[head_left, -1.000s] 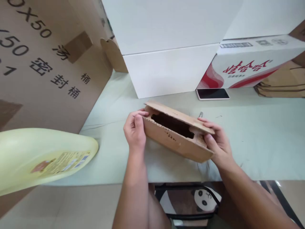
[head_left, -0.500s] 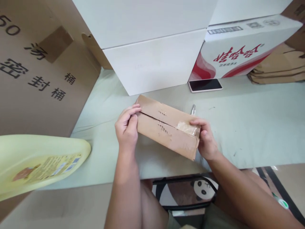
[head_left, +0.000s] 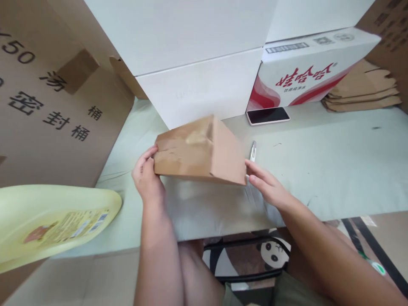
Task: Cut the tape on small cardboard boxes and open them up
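Observation:
A small cardboard box is tilted above the cloth-covered table, one end face turned to the right and clear tape on its side. My left hand grips its left end, thumb in front and fingers behind. At the box's lower right corner, my right hand has its fingers stretched out, with the fingertips at the edge; firm contact is hard to make out. Just beyond those fingers, a utility knife lies on the table, partly covered by the hand.
Stacked white boxes stand behind. A phone lies before a red-and-white carton, with flattened cardboard to its right. At left are a large carton and a yellow bottle. A panda-print bag is below the table edge.
The box has been turned, so its end face now shows on the right. My left hand has shifted left, and my right hand has loosened from its earlier grip.

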A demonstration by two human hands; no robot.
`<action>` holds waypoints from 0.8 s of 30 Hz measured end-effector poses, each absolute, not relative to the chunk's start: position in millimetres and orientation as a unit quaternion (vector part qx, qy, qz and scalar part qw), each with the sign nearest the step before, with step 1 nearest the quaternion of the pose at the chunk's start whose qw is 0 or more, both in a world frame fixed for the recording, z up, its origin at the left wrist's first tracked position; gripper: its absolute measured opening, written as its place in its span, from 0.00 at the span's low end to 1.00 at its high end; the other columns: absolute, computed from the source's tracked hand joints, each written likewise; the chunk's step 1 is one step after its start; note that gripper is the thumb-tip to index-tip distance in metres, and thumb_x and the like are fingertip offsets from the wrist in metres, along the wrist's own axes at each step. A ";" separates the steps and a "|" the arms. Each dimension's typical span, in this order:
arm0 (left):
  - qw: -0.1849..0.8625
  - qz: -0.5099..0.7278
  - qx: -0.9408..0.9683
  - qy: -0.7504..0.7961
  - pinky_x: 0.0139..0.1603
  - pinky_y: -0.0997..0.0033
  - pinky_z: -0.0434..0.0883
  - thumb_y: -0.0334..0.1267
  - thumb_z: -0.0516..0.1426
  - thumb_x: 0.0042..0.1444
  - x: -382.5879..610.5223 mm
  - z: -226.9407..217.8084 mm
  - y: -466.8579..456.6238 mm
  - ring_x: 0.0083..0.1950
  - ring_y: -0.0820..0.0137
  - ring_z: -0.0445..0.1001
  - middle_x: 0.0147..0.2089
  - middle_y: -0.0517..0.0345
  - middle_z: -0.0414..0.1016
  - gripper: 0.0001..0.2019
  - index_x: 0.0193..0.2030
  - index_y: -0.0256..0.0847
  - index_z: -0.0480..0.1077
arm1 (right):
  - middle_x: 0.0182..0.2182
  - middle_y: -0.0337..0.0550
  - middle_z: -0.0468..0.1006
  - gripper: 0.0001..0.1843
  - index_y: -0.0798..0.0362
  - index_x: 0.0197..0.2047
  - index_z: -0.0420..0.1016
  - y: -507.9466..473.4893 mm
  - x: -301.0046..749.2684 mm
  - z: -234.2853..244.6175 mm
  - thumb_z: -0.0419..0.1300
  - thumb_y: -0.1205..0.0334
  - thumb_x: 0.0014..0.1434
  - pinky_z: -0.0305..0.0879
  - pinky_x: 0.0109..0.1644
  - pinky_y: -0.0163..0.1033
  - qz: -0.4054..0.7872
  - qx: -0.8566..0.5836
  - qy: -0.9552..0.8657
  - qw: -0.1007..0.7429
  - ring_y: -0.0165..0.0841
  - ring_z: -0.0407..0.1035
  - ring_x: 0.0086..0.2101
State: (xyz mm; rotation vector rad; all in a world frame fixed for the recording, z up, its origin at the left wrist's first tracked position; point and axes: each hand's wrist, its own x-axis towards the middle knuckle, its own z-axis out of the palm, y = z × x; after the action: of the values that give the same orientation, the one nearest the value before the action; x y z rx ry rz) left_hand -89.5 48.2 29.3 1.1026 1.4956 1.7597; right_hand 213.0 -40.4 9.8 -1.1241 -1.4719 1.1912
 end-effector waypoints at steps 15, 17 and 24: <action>0.633 0.414 0.397 0.520 0.41 0.55 0.81 0.80 0.56 0.50 -62.7 10.4 26.7 0.50 0.46 0.83 0.44 0.38 0.84 0.42 0.50 0.43 0.80 | 0.79 0.35 0.51 0.35 0.31 0.76 0.60 -43.0 219.4 27.1 0.57 0.39 0.70 0.44 0.81 0.60 0.366 -0.435 -0.677 0.467 0.44 0.42 0.78; 0.622 0.434 0.376 0.532 0.47 0.54 0.82 0.78 0.56 0.53 -60.8 10.7 26.0 0.55 0.48 0.83 0.50 0.40 0.85 0.39 0.54 0.46 0.79 | 0.77 0.36 0.57 0.31 0.31 0.74 0.65 -46.1 219.5 31.6 0.56 0.40 0.71 0.51 0.80 0.57 0.371 -0.420 -0.671 0.485 0.43 0.49 0.77; 0.679 0.207 0.429 0.558 0.22 0.70 0.68 0.83 0.52 0.48 -58.6 22.8 21.4 0.26 0.63 0.78 0.29 0.44 0.81 0.42 0.31 0.40 0.78 | 0.75 0.35 0.63 0.23 0.31 0.66 0.74 -47.7 220.5 25.9 0.56 0.43 0.71 0.55 0.79 0.59 0.353 -0.406 -0.621 0.570 0.44 0.54 0.75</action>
State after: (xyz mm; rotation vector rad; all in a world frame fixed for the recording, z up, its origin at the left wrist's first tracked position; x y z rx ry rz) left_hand -58.6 21.4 22.8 0.9633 1.2541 0.4648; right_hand 220.5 -47.7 25.9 -0.9535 -1.4581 0.8277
